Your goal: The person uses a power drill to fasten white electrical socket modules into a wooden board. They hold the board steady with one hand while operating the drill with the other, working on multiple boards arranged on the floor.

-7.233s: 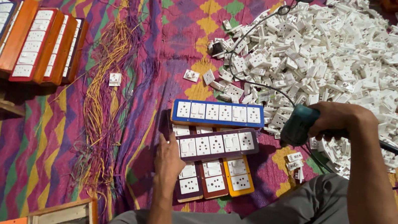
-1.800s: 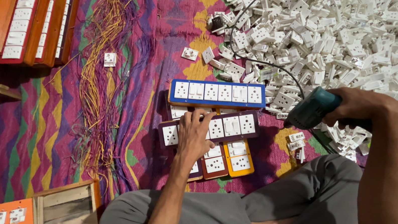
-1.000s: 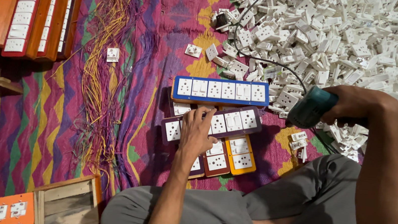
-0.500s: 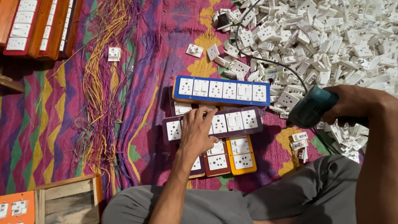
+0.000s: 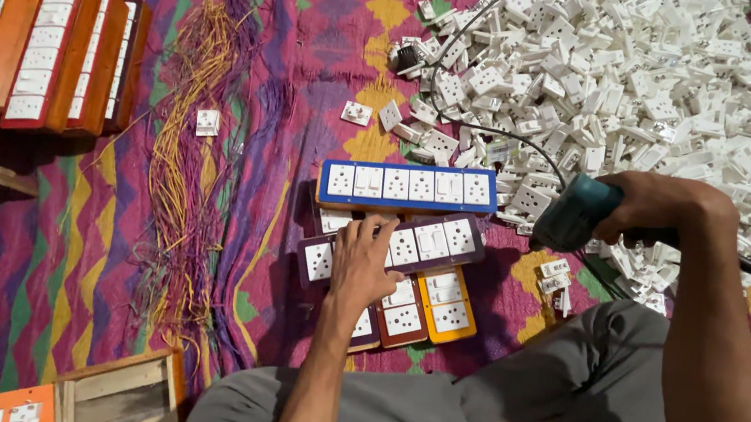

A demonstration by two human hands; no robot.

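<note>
The left hand (image 5: 362, 262) lies flat with fingers spread on the dark purple socket board (image 5: 390, 246), apparently pinning it in place. At its 2 o'clock, the right hand (image 5: 667, 204) grips a teal power screwdriver (image 5: 574, 213), tip toward the boards

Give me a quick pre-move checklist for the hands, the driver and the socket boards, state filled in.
1. Left hand flat on the dark purple socket board, pinning it: ok.
2. Right hand gripping the teal power driver: ok.
3. Driver tip on a screw: not ok, it is held off to the right of the boards.
4. Driver cord off the boards: ok, it runs through the pile of white sockets.
5. Blue socket board fully fitted: ok, every slot shows a white socket.
6. Bit seated in the driver: cannot tell, hidden.
</note>
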